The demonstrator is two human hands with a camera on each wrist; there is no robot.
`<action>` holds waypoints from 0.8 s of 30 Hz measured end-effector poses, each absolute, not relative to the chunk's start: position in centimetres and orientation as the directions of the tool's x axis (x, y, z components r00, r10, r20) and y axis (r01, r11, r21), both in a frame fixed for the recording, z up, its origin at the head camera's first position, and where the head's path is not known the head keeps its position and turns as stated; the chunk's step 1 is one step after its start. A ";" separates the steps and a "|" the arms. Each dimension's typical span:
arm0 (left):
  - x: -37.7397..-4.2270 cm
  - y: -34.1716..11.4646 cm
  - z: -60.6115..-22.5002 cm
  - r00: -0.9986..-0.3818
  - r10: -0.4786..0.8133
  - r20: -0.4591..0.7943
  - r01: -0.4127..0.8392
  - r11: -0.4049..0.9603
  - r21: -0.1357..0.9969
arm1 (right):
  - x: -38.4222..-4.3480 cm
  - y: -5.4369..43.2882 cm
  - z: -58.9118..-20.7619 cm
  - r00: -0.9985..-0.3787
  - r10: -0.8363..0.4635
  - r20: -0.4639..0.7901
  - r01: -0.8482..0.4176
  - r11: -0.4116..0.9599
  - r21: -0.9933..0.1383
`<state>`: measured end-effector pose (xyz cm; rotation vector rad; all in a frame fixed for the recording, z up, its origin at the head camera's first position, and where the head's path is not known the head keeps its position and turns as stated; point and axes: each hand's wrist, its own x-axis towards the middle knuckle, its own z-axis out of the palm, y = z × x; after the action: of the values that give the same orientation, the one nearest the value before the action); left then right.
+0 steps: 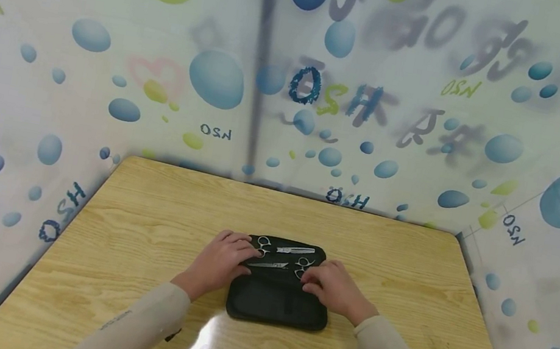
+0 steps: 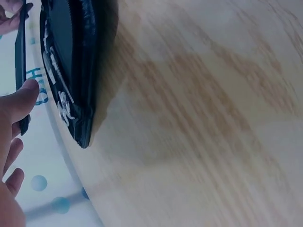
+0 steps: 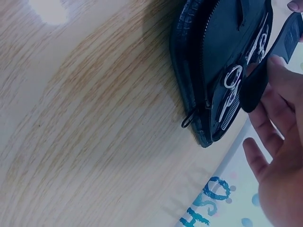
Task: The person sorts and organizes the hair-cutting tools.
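Note:
A black zip case (image 1: 277, 305) lies open on the table. Two pairs of metal scissors lie in its far half: one pair of thinning scissors (image 1: 296, 251) with a toothed blade, and plain scissors (image 1: 271, 266) pointing the opposite way. My left hand (image 1: 223, 257) is at the case's left side, pinching one end of a flat black strip (image 2: 20, 56) between thumb and fingers. From the right side, my right hand (image 1: 341, 288) pinches the strip's other end. In the wrist views the strip stands off the scissors; whether it joins the case cannot be told.
The wooden table (image 1: 170, 199) extends around the case on all sides. Patterned curtains (image 1: 399, 157) hang behind the table and at both sides. A zip pull (image 3: 188, 119) hangs from the case's edge.

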<state>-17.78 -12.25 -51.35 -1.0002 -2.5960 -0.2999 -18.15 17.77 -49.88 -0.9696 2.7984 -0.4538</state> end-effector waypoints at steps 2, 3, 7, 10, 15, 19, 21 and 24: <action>-17.8 -12.5 -51.2 -0.699 0.600 0.389 0.676 0.732 0.086 | -18.2 17.8 -49.9 -0.793 -0.608 -0.031 -0.565 0.754 -0.336; -17.9 -12.7 -51.2 -0.699 0.599 0.390 0.675 0.733 0.084 | -18.2 17.9 -49.8 -0.797 -0.603 -0.026 -0.560 0.756 -0.339; -18.0 -13.5 -50.9 -0.710 0.589 0.386 0.663 0.744 0.086 | -18.1 18.2 -49.7 -0.818 -0.575 -0.017 -0.538 0.775 -0.331; -18.0 -14.4 -50.7 -0.721 0.581 0.378 0.654 0.751 0.093 | -18.1 18.6 -49.5 -0.833 -0.553 -0.018 -0.515 0.788 -0.338; -17.8 -15.7 -50.1 -0.749 0.567 0.342 0.633 0.765 0.118 | -18.1 19.2 -49.7 -0.844 -0.537 0.005 -0.508 0.795 -0.332; -17.6 -16.8 -49.6 -0.761 0.562 0.324 0.625 0.768 0.136 | -18.1 19.7 -50.0 -0.851 -0.524 0.015 -0.501 0.805 -0.317; -17.6 -17.2 -49.5 -0.761 0.566 0.319 0.628 0.765 0.141 | -18.1 20.0 -50.1 -0.858 -0.514 0.005 -0.490 0.814 -0.310; -17.5 -17.9 -49.4 -0.761 0.574 0.302 0.633 0.759 0.151 | -18.1 20.4 -50.3 -0.866 -0.500 -0.017 -0.474 0.831 -0.291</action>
<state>-17.49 -17.87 -49.36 -0.9482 -2.7188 -0.3597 -18.11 20.38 -50.28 -0.7784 2.9172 -0.4276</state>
